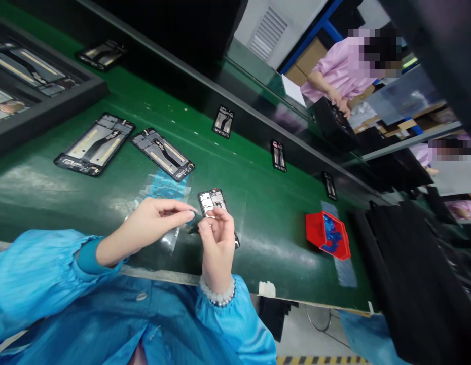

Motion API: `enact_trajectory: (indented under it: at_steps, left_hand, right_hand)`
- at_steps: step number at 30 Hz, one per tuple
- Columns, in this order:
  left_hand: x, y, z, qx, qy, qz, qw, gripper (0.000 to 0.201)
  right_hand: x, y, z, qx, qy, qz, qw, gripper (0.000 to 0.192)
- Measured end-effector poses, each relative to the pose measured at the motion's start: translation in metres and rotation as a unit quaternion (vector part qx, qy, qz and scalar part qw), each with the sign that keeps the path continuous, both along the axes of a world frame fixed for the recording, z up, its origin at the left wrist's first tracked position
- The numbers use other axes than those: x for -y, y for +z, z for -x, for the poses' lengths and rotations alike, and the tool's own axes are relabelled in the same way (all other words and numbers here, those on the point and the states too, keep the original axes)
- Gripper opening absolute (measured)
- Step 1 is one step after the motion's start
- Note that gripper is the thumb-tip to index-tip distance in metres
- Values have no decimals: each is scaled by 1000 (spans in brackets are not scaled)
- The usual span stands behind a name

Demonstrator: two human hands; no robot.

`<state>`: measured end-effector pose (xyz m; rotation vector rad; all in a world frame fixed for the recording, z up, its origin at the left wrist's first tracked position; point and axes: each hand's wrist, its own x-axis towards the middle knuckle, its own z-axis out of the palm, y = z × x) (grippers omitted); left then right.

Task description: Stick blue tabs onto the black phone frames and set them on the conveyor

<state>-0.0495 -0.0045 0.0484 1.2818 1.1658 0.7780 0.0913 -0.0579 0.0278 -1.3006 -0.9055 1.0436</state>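
Observation:
Between the thumb and index finger of my left hand [153, 223] is a small blue piece [192, 215], perhaps film or tape. My right hand [218, 235] is close beside it, its fingers curled and thumb bent inward; whatever is at its fingertips is too small to make out. Beneath the right hand lies a phone frame [207, 199] with silvery parts, partly covered by the fingers. Under and behind my left hand, a clear sheet with blue strips [165, 185] lies on the green bench [265, 213].
Two larger phone frames [96, 144] [165, 154] lie to the left, near a black tray [86, 91] with more frames. Smaller-looking frames [223, 121] are spaced along the back. A red bin [315, 228] with blue bits stands right, before black stacked material [413, 274]. Co-workers [337, 66] sit across.

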Motion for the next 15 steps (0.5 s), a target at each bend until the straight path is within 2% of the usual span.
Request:
enact_trajectory:
  at_steps: [2, 5, 10, 15]
  left_hand:
    - [1, -1, -7, 46, 31, 28, 998, 26]
    - [3, -3, -13, 92, 37, 62, 993, 30]
    - [4, -4, -16, 94, 63, 69, 991, 26]
    - [3, -3, -17, 97, 40, 67, 992, 25]
  right_hand:
    - [0, -4, 5, -71, -16, 28, 997, 33]
    - [-2, -3, 10, -137, -14, 70, 988, 23]
    - [-5, 3, 14, -220, -13, 131, 967, 27]
    - [-4, 4, 19, -257, -20, 125, 958, 26]
